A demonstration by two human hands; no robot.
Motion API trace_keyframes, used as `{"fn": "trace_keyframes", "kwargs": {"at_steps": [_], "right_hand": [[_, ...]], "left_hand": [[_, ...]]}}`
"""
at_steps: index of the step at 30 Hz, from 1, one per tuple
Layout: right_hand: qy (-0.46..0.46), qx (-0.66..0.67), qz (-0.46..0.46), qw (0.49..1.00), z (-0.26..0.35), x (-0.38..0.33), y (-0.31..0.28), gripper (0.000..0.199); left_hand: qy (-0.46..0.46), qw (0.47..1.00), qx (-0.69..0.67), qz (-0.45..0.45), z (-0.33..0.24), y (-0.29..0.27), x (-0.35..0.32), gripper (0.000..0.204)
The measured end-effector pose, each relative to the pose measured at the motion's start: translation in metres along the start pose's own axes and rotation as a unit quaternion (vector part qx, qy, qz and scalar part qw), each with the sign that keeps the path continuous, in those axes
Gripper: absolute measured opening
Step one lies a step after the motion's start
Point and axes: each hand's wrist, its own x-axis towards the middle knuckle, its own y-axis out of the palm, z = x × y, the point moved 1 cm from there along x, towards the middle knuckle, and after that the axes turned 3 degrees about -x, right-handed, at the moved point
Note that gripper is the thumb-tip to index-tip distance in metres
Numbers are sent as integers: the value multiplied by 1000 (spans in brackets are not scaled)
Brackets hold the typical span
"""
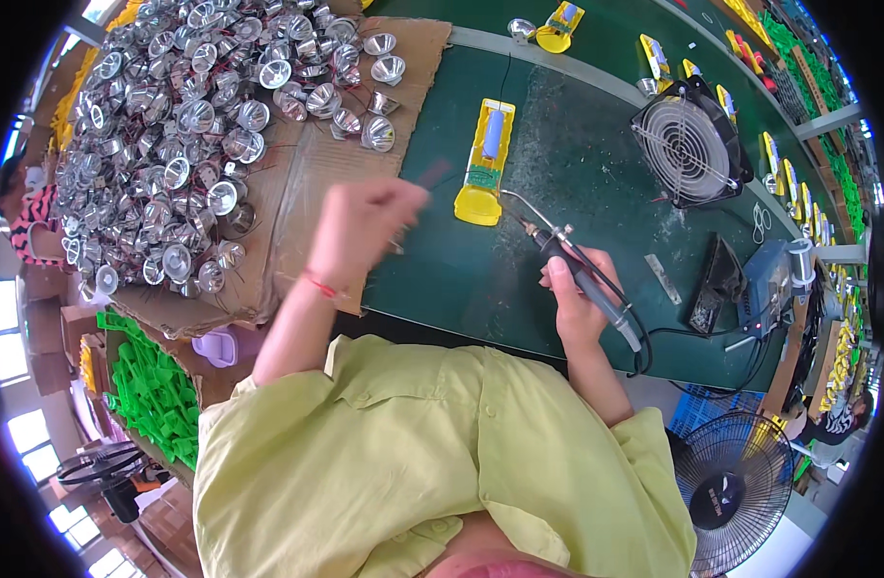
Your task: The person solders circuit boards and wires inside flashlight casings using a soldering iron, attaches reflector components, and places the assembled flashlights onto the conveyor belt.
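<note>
Fingers [565, 279] of our right hand [575, 299] are wrapped tight around the dark handle of a soldering iron [581, 275], whose thin metal tip curves up and away from them toward a yellow plastic housing [485, 159]. That housing lies on the green table [557, 164] just beyond the tip, with a blue cylindrical cell and a small green circuit board set in it. Our left hand [360, 231] is raised above the table edge, blurred; its fingers [403, 197] are drawn together around something thin and dark, though we cannot tell what it is.

Beyond the left hand's fingers, a sheet of cardboard [307, 183] carries a big heap of shiny silver reflector cups [182, 125] with thin wires. Past the iron, off to the right, a small round fan [690, 143] in a black frame stands on the table, and nearer the right hand's fingers sit a soldering station [769, 279] and a solder spool [800, 260]. More yellow housings [559, 27] lie along the far side of the table. Below the cardboard, a box of green plastic parts [153, 395] sits beside us.
</note>
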Motion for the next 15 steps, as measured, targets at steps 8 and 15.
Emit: {"fn": "trace_keyframes", "kwargs": {"at_steps": [8, 15], "right_hand": [[19, -4, -19, 1000, -5, 5, 8, 20], [21, -3, -27, 999, -5, 12, 16, 19]], "left_hand": [[157, 980, 118, -34, 24, 47, 12, 13], [142, 982, 121, -20, 25, 52, 17, 15]]}}
